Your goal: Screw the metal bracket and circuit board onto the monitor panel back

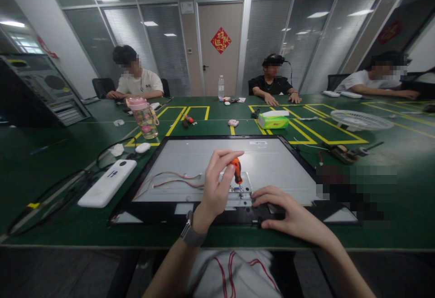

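A: The left hand (pixel 217 184) pinches the orange screwdriver (pixel 237 171), upright, tip down on the panel (pixel 272 162).
B: And the right hand (pixel 288 212) lies open, flat on the panel's near edge, on the tabletop (pixel 210 128).

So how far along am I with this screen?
Done: the screen lies face down, metal back and wires bare. In hand: left hand stands the screwdriver on the small board; right hand steadies the frame. Left: any screws are too small to see.

Office workshop, glass partitions (pixel 306 39), taped green worktable (pixel 41 162)
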Motion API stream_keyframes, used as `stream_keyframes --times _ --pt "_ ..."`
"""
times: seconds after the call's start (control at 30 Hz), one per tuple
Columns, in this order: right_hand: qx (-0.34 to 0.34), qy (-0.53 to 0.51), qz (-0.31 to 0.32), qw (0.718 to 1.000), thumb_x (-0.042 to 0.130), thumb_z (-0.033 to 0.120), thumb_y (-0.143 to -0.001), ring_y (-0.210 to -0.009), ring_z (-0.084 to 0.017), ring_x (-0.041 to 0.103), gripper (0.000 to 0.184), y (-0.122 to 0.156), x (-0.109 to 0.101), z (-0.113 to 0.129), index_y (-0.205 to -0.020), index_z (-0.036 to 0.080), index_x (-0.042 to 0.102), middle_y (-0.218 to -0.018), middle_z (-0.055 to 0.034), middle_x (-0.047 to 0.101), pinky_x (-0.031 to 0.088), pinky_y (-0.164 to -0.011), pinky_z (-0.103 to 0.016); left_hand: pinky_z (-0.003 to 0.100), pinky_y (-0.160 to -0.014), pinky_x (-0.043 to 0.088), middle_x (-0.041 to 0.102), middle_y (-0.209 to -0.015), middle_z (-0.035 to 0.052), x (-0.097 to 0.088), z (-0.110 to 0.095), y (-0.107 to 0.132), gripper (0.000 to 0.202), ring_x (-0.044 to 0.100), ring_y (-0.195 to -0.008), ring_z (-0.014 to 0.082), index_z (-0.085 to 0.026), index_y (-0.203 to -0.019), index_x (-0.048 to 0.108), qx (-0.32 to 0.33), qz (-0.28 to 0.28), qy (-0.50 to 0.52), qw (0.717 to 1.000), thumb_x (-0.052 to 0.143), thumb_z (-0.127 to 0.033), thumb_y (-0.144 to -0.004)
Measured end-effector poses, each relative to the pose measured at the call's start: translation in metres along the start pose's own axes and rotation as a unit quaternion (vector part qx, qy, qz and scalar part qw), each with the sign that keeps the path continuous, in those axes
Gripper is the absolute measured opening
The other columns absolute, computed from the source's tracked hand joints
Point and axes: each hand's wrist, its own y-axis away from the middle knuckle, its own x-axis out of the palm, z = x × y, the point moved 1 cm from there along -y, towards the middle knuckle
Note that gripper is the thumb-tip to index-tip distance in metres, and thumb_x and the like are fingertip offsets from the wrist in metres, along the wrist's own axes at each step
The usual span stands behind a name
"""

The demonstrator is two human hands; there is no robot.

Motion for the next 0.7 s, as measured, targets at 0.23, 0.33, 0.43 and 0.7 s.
stream_keyframes --times 0.23,0.33,0.43,0.7 --pt "0.001 -0.005 -0.001 1.000 0.078 0.041 -0.080 -0.117 -0.027 0.057 0.030 0.0017 0.0003 0.0011 -0.104 0.024 0.071 -0.121 -0.0086 0.065 0.042 -0.104 -0.042 0.028 -0.081 0.049 0.055 -0.099 0.0060 0.0010 0.0018 0.0004 0.020 0.056 -0.088 0.0161 -0.022 -0.108 0.071 -0.006 -0.027 -0.010 1.000 0.058 -0.026 -0.093" --pt "-0.002 -0.008 -0.002 1.000 0.078 0.042 -0.080 -0.117 -0.027 0.058 0.030 0.0022 0.0005 0.0010 -0.103 0.024 0.071 -0.120 -0.0086 0.065 0.042 -0.104 -0.042 0.032 -0.086 0.049 0.057 -0.106 0.0074 0.0003 0.0014 -0.0001 0.028 0.057 -0.093 0.0172 -0.023 -0.116 0.069 -0.012 -0.025 -0.012 1.000 0.049 -0.028 -0.097" --pt "-0.003 -0.006 -0.005 1.000 0.078 0.043 -0.080 -0.117 -0.028 0.058 0.030 0.0016 0.0002 0.0007 -0.103 0.024 0.072 -0.120 -0.0089 0.066 0.043 -0.103 -0.043 0.034 -0.090 0.048 0.062 -0.113 0.0084 -0.0001 0.0007 -0.0008 0.037 0.060 -0.101 0.0189 -0.023 -0.129 0.062 -0.020 0.001 0.019 1.000 0.038 -0.025 -0.101" --pt "0.002 -0.008 -0.002 1.000 0.077 0.044 -0.080 -0.117 -0.028 0.058 0.031 0.0003 0.0002 0.0018 -0.103 0.024 0.071 -0.120 -0.0087 0.066 0.042 -0.104 -0.044 0.029 -0.081 0.048 0.057 -0.095 0.0053 0.0012 0.0005 -0.0011 0.022 0.057 -0.087 0.0159 -0.023 -0.110 0.072 -0.008 -0.023 -0.007 1.000 0.059 -0.027 -0.093"
